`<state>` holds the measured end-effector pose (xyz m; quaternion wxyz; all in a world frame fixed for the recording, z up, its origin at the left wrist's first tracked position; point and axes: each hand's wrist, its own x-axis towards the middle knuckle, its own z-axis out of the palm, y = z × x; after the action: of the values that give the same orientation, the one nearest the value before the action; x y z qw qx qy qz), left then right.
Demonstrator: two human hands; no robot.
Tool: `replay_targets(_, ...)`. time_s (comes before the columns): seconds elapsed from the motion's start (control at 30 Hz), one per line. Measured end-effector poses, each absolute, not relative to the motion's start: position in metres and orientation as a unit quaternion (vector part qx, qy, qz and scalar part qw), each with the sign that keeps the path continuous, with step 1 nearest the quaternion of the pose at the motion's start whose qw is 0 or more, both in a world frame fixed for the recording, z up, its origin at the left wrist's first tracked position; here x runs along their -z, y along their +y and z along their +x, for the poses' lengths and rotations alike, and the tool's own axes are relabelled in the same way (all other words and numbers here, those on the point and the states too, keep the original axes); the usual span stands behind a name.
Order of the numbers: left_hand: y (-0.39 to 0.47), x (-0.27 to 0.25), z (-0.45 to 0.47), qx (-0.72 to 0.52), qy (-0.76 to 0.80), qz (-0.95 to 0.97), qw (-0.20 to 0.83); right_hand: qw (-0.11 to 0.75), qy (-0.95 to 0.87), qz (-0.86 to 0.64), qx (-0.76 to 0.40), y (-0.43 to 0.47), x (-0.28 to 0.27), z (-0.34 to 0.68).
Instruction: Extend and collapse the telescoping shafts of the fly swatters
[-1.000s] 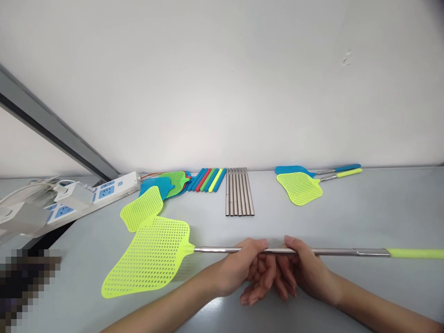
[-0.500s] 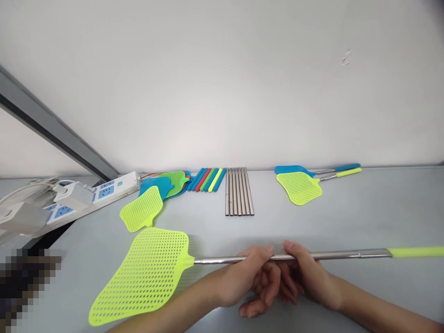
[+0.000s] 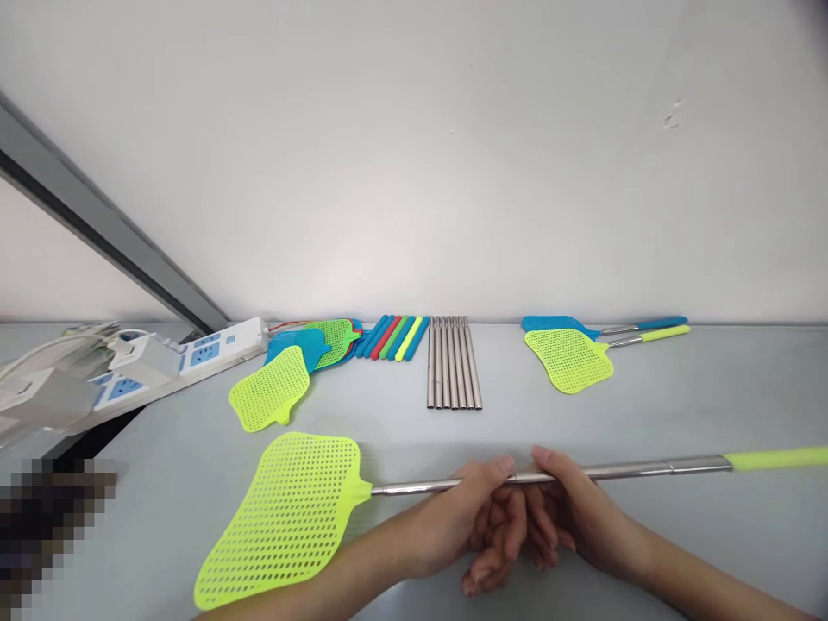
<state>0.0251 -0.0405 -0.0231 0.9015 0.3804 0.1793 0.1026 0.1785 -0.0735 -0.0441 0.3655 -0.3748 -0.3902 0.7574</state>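
Observation:
A yellow-green fly swatter (image 3: pixel 285 509) lies across the view, its perforated head at left, its extended metal rod in the middle and its yellow grip (image 3: pixel 776 458) running off the right edge. My left hand (image 3: pixel 482 522) is closed on the rod, thumb on top and fingers curled beneath. Close beside it, my right hand (image 3: pixel 569 509) grips the same rod just to the right, also with the thumb above. The lower fingers of both hands overlap in view, so I cannot tell whether they touch.
Loose swatter heads (image 3: pixel 272 388) overlap at back left beside several coloured grips (image 3: pixel 392 337) and a row of metal rods (image 3: pixel 454 362). Two swatters, one blue, one yellow-green (image 3: pixel 573 360), lie at back right. A power strip (image 3: pixel 220 349) with cables stands left, against the wall (image 3: pixel 453 172).
The yellow-green swatter's head has shifted slightly right in view and its grip end sits a little higher. Both hands keep their hold on the rod. The background has shifted slightly too.

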Motion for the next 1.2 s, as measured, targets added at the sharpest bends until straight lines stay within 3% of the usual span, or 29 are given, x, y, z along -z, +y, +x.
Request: replay_targets(1.2, -0.035, 0.026, 0.032, -0.161, 0.236, 0.31, 0.907, 0.385, -0.315, -0.315, -0.809, -0.06, 0.035, 0.179)
